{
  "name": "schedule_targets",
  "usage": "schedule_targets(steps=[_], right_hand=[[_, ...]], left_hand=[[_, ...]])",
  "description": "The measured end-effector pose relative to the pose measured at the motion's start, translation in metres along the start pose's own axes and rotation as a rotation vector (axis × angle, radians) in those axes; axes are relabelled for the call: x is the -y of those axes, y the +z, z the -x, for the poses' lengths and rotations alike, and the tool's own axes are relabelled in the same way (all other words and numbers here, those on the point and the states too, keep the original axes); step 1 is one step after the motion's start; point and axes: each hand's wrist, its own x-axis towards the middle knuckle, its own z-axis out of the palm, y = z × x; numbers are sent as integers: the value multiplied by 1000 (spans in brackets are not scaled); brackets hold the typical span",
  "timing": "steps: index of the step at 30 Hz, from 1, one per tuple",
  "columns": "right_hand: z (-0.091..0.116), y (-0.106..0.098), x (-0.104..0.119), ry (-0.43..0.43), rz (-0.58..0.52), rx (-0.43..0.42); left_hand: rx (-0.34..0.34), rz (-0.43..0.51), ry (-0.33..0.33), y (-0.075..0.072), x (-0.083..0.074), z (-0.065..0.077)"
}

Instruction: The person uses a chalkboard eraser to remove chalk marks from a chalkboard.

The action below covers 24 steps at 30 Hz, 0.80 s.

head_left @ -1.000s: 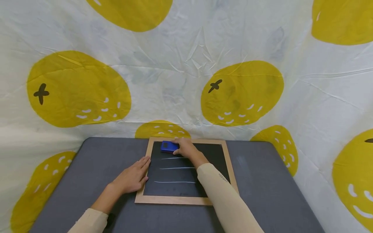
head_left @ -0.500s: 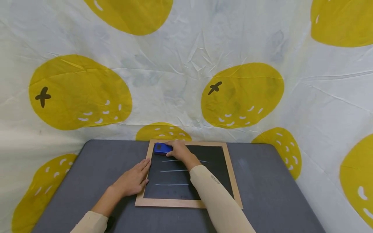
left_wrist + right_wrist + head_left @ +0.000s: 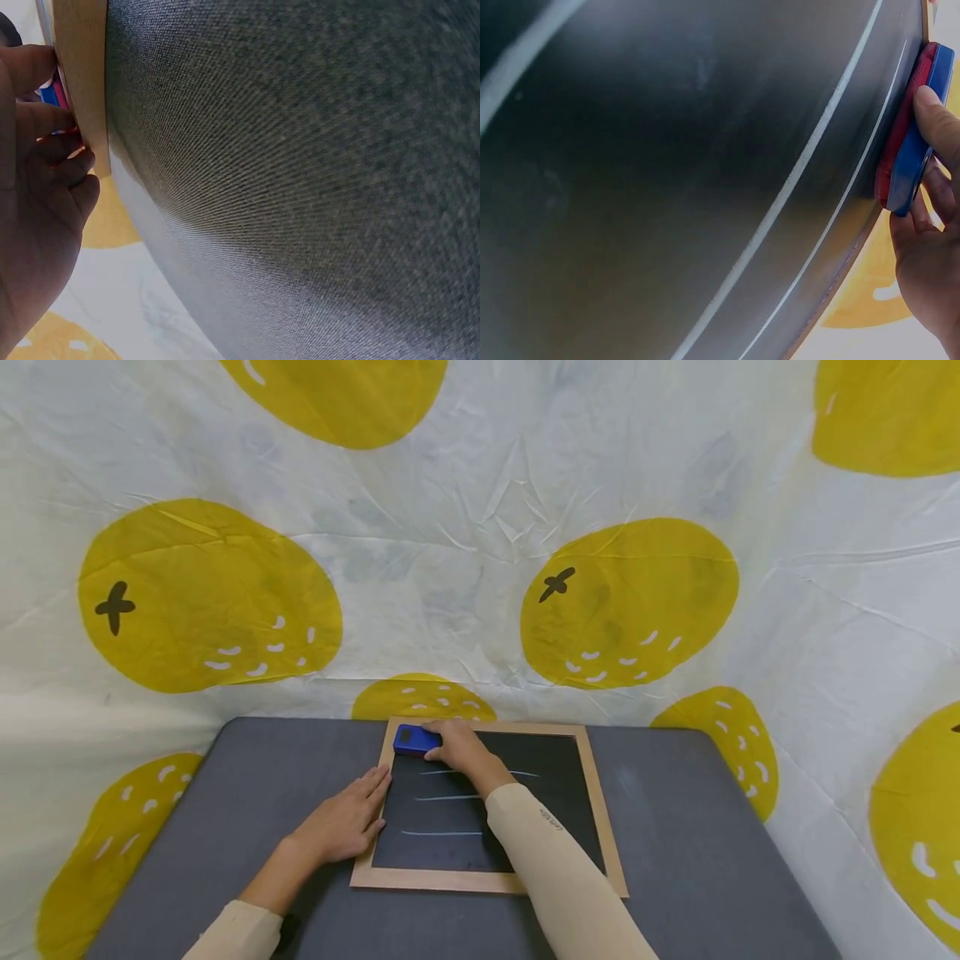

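Observation:
A small chalkboard (image 3: 551, 827) in a light wooden frame (image 3: 435, 880) lies on the table, with three white chalk lines (image 3: 442, 834) across it. My right hand (image 3: 459, 750) holds a blue chalkboard eraser (image 3: 416, 740) at the board's far left corner. In the right wrist view, thumb and fingers grip the eraser's blue body (image 3: 909, 171), its red felt side (image 3: 898, 135) against the board. My left hand (image 3: 341, 822) rests along the left side of the frame, fingers extended in the head view. The right forearm covers part of the lines.
The dark grey table (image 3: 690, 852) extends on both sides of the board. Behind it and at the sides hangs a white cloth (image 3: 427, 610) printed with large yellow fruit (image 3: 630, 602). A pale smudge (image 3: 626, 781) marks the table right of the board.
My right hand has slid the eraser leftward along the board's far edge into the left corner, mostly in the first half second. My left hand stays on the frame.

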Motion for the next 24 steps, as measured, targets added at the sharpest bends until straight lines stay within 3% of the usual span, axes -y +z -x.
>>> schedule_targets(steps=[14,24], right_hand=[[4,-3,1,-22,55,21],[7,-10,-12,-62,82,23]], left_hand=[[-15,-5,-7,6,2,-1],[-20,-30,-9,3,1,-1]])
